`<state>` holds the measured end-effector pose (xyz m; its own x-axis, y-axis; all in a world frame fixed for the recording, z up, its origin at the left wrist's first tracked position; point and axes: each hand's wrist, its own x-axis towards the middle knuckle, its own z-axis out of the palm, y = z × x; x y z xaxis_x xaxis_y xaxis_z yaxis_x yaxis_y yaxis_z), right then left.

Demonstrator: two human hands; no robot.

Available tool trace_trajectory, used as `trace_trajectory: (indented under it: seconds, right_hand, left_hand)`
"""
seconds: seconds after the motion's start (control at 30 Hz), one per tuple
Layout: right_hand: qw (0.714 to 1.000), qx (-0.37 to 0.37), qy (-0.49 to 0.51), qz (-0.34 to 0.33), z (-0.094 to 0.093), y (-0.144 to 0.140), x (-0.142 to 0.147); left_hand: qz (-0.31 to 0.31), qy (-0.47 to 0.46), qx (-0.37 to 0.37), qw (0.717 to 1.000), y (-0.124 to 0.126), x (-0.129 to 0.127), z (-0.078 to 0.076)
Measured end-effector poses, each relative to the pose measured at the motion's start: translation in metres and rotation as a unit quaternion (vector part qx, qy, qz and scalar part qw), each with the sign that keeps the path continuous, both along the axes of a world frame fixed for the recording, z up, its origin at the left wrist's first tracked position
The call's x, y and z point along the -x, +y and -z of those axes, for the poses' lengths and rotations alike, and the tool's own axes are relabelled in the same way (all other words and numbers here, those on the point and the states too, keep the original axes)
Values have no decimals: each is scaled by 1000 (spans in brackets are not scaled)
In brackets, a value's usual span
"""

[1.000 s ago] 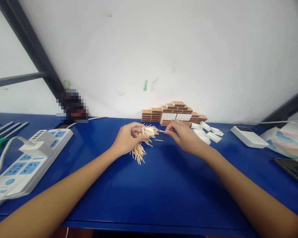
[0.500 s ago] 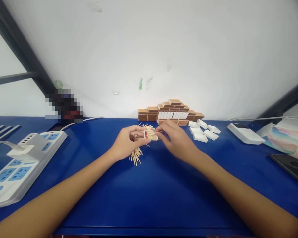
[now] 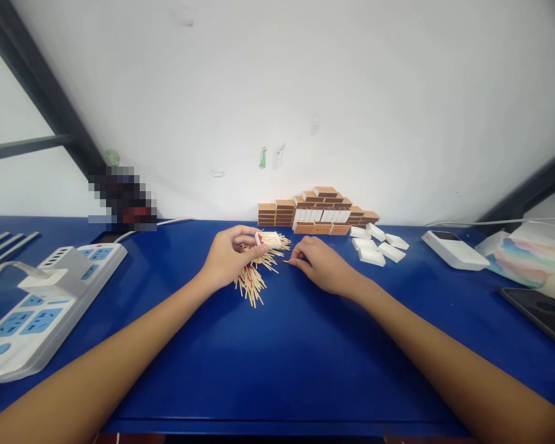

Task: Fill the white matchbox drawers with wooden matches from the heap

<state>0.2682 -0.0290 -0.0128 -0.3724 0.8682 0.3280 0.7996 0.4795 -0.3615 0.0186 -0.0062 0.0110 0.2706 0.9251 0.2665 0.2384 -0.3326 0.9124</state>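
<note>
My left hand [image 3: 226, 254] is closed round a small white matchbox tray [image 3: 258, 239], thumb in front and fingers behind. Matches with red heads lie in the tray. Beneath and beside this hand spreads a heap of loose matches [image 3: 251, 288]. A little to the right, my right hand [image 3: 322, 264] pinches a single match [image 3: 285, 261] between thumb and fingertips, its red head pointing left. That match is apart from both the tray and the heap.
Stacked brown matchboxes [image 3: 319, 228] stand against the wall, with several white trays [image 3: 371, 257] at their right. A power strip [image 3: 41, 327] lies left. On the right are a white device [image 3: 456, 250], a tissue pack [image 3: 527, 253] and a dark phone [image 3: 539, 314].
My right hand has drawn away from the tray and slightly down, and a match now shows in its pinch. My left hand has moved a little left and up with the tray.
</note>
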Motion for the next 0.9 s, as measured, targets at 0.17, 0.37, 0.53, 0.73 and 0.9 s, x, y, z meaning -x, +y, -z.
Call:
trace_trajectory:
  seconds: [0.17, 0.37, 0.53, 0.73, 0.9]
  right_hand:
    - [994, -84, 73, 17, -17, -6, 5]
    - [988, -131, 79, -33, -25, -20, 26]
    - [977, -174, 114, 41, -21, -4, 20]
    - [996, -48, 61, 43, 2, 20, 26]
    - [998, -15, 33, 47, 8, 24, 30]
  left_hand:
    - [3, 59, -50, 997, -4, -2, 8]
    - [69, 22, -8, 997, -16, -11, 6]
    - [-8, -27, -1, 1000, 3, 2, 0]
    - [-79, -29, -51, 995, 19, 14, -2]
    - [-62, -31, -51, 996, 11, 9, -5]
